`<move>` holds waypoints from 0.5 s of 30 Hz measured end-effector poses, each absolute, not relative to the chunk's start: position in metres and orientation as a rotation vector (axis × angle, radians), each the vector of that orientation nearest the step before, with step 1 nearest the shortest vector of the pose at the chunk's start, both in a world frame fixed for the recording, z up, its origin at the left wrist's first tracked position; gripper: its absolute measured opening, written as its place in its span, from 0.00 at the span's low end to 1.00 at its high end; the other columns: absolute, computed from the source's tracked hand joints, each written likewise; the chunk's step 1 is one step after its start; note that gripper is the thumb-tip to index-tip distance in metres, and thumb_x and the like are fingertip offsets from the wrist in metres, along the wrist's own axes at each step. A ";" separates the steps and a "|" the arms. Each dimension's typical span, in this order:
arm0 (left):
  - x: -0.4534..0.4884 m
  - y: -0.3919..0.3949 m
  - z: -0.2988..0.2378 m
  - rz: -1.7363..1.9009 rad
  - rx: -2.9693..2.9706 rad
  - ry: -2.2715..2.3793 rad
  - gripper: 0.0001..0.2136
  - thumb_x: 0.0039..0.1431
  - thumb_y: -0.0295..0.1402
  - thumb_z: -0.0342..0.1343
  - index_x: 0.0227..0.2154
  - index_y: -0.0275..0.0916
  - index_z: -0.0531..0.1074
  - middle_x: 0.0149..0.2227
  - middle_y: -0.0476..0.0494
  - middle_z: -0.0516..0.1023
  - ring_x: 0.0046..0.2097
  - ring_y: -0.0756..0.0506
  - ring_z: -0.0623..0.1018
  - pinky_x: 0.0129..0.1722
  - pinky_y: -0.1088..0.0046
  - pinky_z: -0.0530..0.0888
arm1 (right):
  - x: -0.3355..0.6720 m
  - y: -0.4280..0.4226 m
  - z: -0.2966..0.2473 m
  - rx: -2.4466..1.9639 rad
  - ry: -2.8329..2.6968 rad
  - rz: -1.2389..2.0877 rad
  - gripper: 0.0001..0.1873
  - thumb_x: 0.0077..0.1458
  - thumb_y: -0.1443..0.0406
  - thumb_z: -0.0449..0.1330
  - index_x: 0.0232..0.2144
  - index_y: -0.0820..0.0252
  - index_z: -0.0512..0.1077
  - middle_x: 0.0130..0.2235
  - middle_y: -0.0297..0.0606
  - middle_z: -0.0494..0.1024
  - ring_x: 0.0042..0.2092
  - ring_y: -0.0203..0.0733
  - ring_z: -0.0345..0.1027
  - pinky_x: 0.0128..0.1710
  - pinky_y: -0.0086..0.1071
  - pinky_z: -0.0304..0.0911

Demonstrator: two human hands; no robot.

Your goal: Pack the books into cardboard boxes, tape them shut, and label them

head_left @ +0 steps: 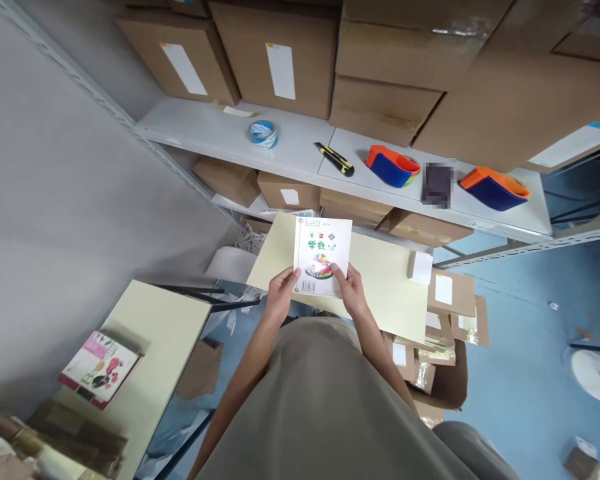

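Observation:
Both my hands hold a white booklet (325, 250) upright in front of me, over the pale yellow table (380, 287). Its cover carries coloured number squares, green Chinese characters, a round colourful picture and a barcode near the lower left corner. My left hand (280, 290) grips the booklet's lower left edge, thumb on the front. On the lower right, my right hand (351, 288) pinches it with the thumb reaching further in over the cover. The fingers behind the booklet are hidden.
Ahead, a grey shelf (300, 157) carries a tape roll (263, 135), a utility knife (335, 159), two orange-and-blue bands (393, 166) and large cartons (280, 57). A white box (421, 268) sits at the table's right end, beside stacked cardboard (453, 293). Picture books (100, 368) lie on the left table (155, 333).

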State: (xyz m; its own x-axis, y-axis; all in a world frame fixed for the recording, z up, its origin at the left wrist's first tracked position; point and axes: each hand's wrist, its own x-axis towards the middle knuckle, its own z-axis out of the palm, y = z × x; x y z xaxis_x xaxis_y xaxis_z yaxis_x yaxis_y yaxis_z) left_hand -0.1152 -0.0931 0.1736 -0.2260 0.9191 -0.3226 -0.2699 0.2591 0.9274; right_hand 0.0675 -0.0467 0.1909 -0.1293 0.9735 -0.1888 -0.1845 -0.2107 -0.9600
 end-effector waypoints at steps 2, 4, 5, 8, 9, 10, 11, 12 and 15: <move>-0.102 -0.087 0.170 1.276 0.604 1.354 0.28 0.59 0.58 0.68 0.51 0.40 0.83 0.53 0.38 0.87 0.54 0.34 0.86 0.57 0.55 0.82 | 0.078 -0.043 0.184 -1.175 -1.011 1.534 0.27 0.60 0.42 0.68 0.49 0.56 0.81 0.54 0.45 0.86 0.56 0.62 0.81 0.57 0.53 0.78; -0.091 -0.082 0.170 1.283 0.595 1.383 0.29 0.59 0.58 0.68 0.52 0.40 0.83 0.52 0.39 0.87 0.55 0.34 0.85 0.57 0.55 0.82 | 0.088 -0.037 0.177 -1.214 -1.015 1.536 0.29 0.61 0.42 0.67 0.50 0.57 0.81 0.54 0.46 0.86 0.56 0.62 0.81 0.56 0.53 0.79; -0.087 -0.079 0.172 1.285 0.608 1.397 0.29 0.59 0.57 0.68 0.52 0.40 0.83 0.51 0.39 0.87 0.55 0.34 0.85 0.57 0.55 0.82 | 0.093 -0.033 0.173 -1.235 -1.032 1.518 0.30 0.61 0.42 0.67 0.52 0.57 0.81 0.55 0.47 0.86 0.56 0.62 0.81 0.56 0.53 0.79; -0.079 -0.072 0.178 1.311 0.680 1.475 0.26 0.63 0.55 0.66 0.54 0.40 0.84 0.51 0.43 0.87 0.54 0.34 0.86 0.57 0.57 0.82 | 0.098 -0.023 0.166 -1.329 -1.097 1.338 0.37 0.63 0.41 0.64 0.64 0.57 0.75 0.67 0.48 0.77 0.66 0.61 0.74 0.62 0.52 0.75; -0.077 -0.070 0.180 1.324 0.716 1.516 0.24 0.64 0.54 0.65 0.54 0.41 0.84 0.52 0.44 0.87 0.55 0.34 0.85 0.57 0.57 0.82 | 0.097 -0.021 0.166 -1.355 -1.111 1.274 0.39 0.64 0.41 0.63 0.67 0.56 0.72 0.70 0.47 0.73 0.69 0.60 0.70 0.65 0.52 0.72; -0.075 -0.068 0.181 1.334 0.760 1.560 0.23 0.66 0.53 0.64 0.54 0.42 0.84 0.53 0.45 0.87 0.55 0.34 0.85 0.58 0.57 0.81 | 0.095 -0.020 0.167 -1.362 -1.121 1.247 0.39 0.64 0.41 0.63 0.69 0.55 0.71 0.72 0.46 0.70 0.71 0.59 0.67 0.67 0.52 0.70; -0.073 -0.068 0.181 1.337 0.808 1.605 0.22 0.67 0.52 0.63 0.55 0.43 0.84 0.54 0.45 0.86 0.56 0.34 0.85 0.59 0.57 0.81 | 0.091 -0.020 0.169 -1.348 -1.127 1.265 0.39 0.64 0.42 0.63 0.69 0.54 0.71 0.72 0.45 0.70 0.71 0.59 0.66 0.67 0.51 0.71; -0.069 -0.068 0.180 1.329 0.863 1.649 0.22 0.67 0.51 0.63 0.55 0.44 0.84 0.55 0.45 0.86 0.56 0.33 0.85 0.59 0.57 0.80 | 0.086 -0.020 0.172 -1.315 -1.127 1.316 0.39 0.63 0.42 0.65 0.68 0.54 0.72 0.71 0.45 0.71 0.70 0.58 0.68 0.65 0.51 0.73; -0.058 -0.070 0.178 1.229 1.069 1.722 0.20 0.68 0.49 0.61 0.55 0.45 0.85 0.56 0.44 0.86 0.56 0.31 0.84 0.60 0.55 0.80 | 0.072 -0.020 0.182 -1.209 -1.107 1.445 0.37 0.60 0.43 0.68 0.65 0.53 0.76 0.63 0.43 0.80 0.63 0.59 0.76 0.56 0.47 0.80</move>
